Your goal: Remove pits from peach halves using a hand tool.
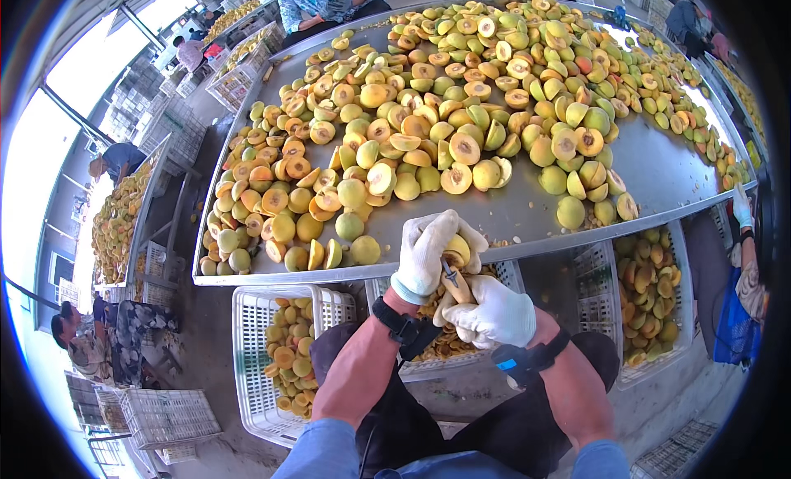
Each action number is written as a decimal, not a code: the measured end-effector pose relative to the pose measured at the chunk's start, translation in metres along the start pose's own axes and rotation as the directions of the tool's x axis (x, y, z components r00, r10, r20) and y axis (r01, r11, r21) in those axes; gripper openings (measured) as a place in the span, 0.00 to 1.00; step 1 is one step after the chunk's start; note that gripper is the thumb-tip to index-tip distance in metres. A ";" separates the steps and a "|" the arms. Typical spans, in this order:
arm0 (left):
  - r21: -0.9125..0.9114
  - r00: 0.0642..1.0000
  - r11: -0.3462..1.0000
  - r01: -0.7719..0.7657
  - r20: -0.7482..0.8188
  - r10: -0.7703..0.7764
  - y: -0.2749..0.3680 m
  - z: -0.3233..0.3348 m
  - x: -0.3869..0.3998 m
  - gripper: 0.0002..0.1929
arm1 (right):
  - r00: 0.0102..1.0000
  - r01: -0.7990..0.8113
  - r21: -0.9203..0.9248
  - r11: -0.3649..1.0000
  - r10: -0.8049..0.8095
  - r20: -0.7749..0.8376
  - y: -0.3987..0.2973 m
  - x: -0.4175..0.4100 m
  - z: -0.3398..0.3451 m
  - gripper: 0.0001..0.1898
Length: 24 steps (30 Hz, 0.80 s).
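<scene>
My left hand (426, 253), in a white knit glove, holds a yellow peach (457, 249) just off the near edge of the steel table (661, 170). My right hand (497, 312), gloved alike, grips the wooden handle of a small pitting tool (457, 287). Its metal end points up at the fruit; whether the tip is inside I cannot tell. Under both hands stands a plastic crate (511, 275) with cut fruit pieces (448, 349), partly hidden by my hands and wrists. Many halved peaches (401, 139), several with pits showing, lie heaped on the table.
A white crate of peach halves (247, 361) stands left of my knees, another crate (683, 306) to the right. The table's raised metal rim (346, 274) runs before me. A co-worker's gloved hand (741, 207) is at the right; another person (327, 9) sits across the table.
</scene>
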State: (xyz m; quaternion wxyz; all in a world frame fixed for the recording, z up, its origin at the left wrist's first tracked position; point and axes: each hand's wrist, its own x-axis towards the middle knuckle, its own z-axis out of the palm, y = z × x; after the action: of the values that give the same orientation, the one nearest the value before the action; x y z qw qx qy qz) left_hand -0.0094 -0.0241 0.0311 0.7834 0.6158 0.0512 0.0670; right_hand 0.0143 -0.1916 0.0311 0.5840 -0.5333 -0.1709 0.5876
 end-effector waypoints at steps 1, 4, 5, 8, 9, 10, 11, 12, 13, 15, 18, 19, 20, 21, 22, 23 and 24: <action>0.001 0.998 0.999 -0.046 0.040 0.046 0.002 0.001 -0.001 0.30 | 1.000 0.001 0.001 1.000 -0.001 -0.001 0.002 -0.001 -0.001 0.08; 0.006 0.995 0.998 -0.058 0.079 0.058 0.003 0.001 0.002 0.29 | 0.995 0.071 0.088 0.994 -0.077 0.065 0.008 -0.001 -0.004 0.09; 0.013 0.994 0.999 -0.049 0.103 0.047 0.004 0.000 0.003 0.28 | 0.995 0.068 0.088 0.994 -0.074 0.067 0.011 -0.001 -0.006 0.09; -0.011 0.973 0.998 -0.064 0.221 0.065 0.007 -0.006 0.001 0.23 | 0.984 0.012 0.255 0.967 -0.057 0.170 0.015 -0.004 -0.005 0.12; -0.002 0.947 0.995 -0.103 0.306 0.099 0.006 -0.008 0.001 0.22 | 0.984 0.012 0.254 0.967 -0.057 0.169 0.018 -0.004 -0.005 0.12; 0.000 0.942 0.997 -0.074 0.327 0.070 0.006 -0.010 0.001 0.21 | 0.976 -0.004 0.285 0.959 -0.058 0.209 0.021 -0.003 -0.005 0.13; -0.001 0.942 0.997 -0.075 0.329 0.071 0.006 -0.011 0.000 0.21 | 0.967 -0.020 0.315 0.949 -0.061 0.248 0.022 -0.003 -0.006 0.13; -0.049 0.941 0.999 -0.002 0.339 0.019 0.006 -0.012 -0.003 0.21 | 0.967 -0.021 0.308 0.951 -0.059 0.248 0.019 -0.004 -0.003 0.12; -0.096 0.935 0.993 0.071 0.352 -0.033 0.006 -0.012 -0.004 0.21 | 0.967 -0.020 0.308 0.951 -0.060 0.247 0.020 -0.004 -0.003 0.12; -0.133 0.916 0.987 0.088 0.401 -0.028 0.003 -0.015 -0.003 0.22 | 0.950 -0.068 0.349 0.935 -0.046 0.308 0.022 -0.002 -0.003 0.11; -0.258 0.941 0.954 0.152 0.332 -0.060 -0.008 -0.012 -0.003 0.24 | 0.982 0.011 0.047 0.999 -0.020 0.188 0.012 -0.002 0.000 0.09; -0.352 0.969 0.917 0.185 0.218 -0.112 -0.011 -0.010 -0.003 0.25 | 0.982 0.013 0.044 0.999 -0.021 0.188 0.011 -0.001 0.000 0.09; -0.448 0.941 0.828 0.336 0.122 -0.315 -0.012 -0.011 0.001 0.28 | 0.990 0.041 -0.072 0.997 -0.031 0.134 0.009 0.000 0.001 0.09; -0.469 0.921 0.793 0.389 0.184 -0.343 -0.006 -0.019 0.004 0.29 | 0.996 0.061 -0.185 0.981 -0.047 0.078 0.010 0.000 0.002 0.08; -0.347 0.952 0.889 0.300 0.041 -0.305 -0.003 -0.018 0.004 0.30 | 0.999 0.033 -0.274 0.961 -0.036 -0.006 0.014 -0.001 0.003 0.10; -0.200 0.966 0.956 0.216 -0.096 -0.239 0.000 -0.016 0.002 0.30 | 0.999 0.036 -0.273 0.961 -0.039 -0.005 0.021 -0.001 0.004 0.10; -0.069 0.979 0.988 0.137 -0.142 -0.146 0.005 -0.021 0.000 0.30 | 0.978 0.071 -0.708 0.703 -0.190 -0.090 0.025 0.000 0.004 0.11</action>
State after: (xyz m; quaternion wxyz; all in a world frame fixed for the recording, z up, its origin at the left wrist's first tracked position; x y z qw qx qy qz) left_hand -0.0130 -0.0031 0.0313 0.7982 0.5805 0.1503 0.0578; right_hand -0.0019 -0.1968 0.0118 0.3901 -0.7453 -0.3719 0.3925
